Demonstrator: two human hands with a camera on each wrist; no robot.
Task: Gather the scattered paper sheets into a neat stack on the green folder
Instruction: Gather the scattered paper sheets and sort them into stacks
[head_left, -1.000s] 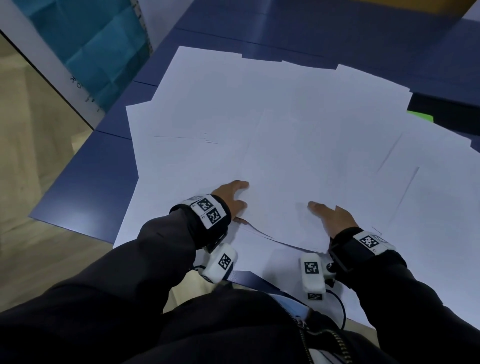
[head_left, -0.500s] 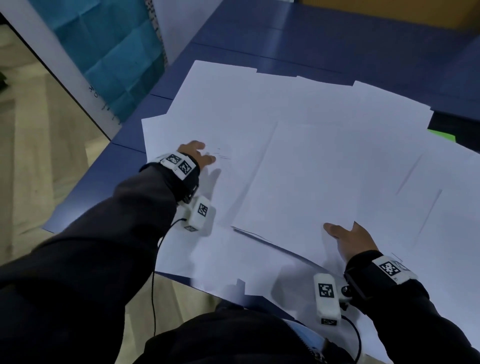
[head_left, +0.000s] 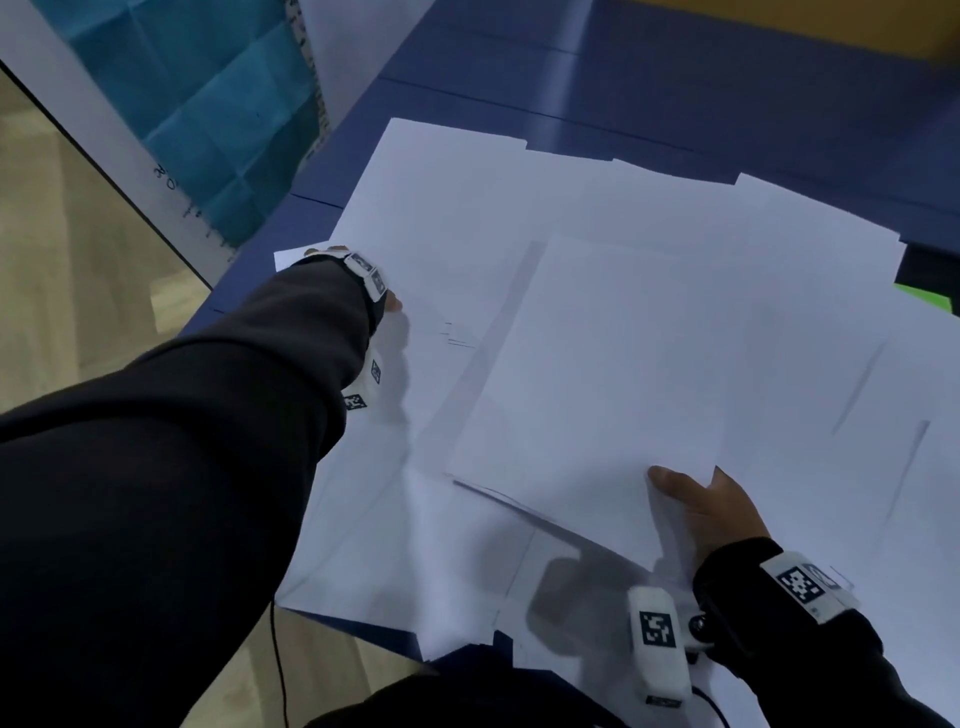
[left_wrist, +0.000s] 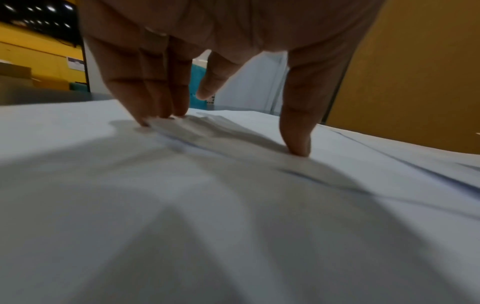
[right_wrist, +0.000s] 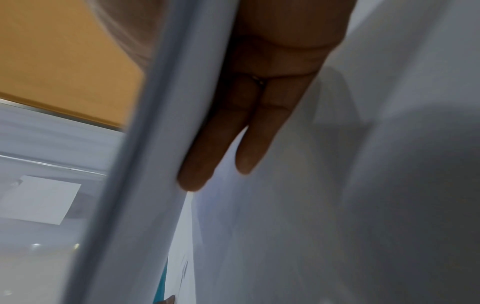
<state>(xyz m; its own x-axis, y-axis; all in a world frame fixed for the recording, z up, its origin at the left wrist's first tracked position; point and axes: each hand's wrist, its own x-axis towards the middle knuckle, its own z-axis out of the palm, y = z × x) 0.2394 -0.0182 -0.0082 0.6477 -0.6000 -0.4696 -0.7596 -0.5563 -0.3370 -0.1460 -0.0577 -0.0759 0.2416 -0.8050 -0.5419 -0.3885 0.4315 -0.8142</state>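
Note:
Several white paper sheets (head_left: 467, 218) lie spread and overlapping over the blue table (head_left: 675, 78). Only a corner of the green folder (head_left: 927, 298) shows at the right edge; the rest is under paper. My left hand (head_left: 389, 304) is stretched to the far left of the spread, largely hidden by its sleeve. In the left wrist view its fingertips (left_wrist: 296, 150) press down on a sheet (left_wrist: 233, 205). My right hand (head_left: 691, 493) pinches the near edge of a top sheet (head_left: 587, 389), thumb on top and fingers (right_wrist: 249, 133) beneath. That sheet (right_wrist: 155, 164) is lifted a little.
The table's left edge (head_left: 249, 291) drops to a wooden floor (head_left: 78, 286). A teal and white board (head_left: 208, 104) leans at the far left. Some sheets overhang the near table edge (head_left: 363, 623) by my body.
My left hand has let go of the near sheet and reached out to the far left of the spread. My right hand has kept its hold on the top sheet, now lifted a little.

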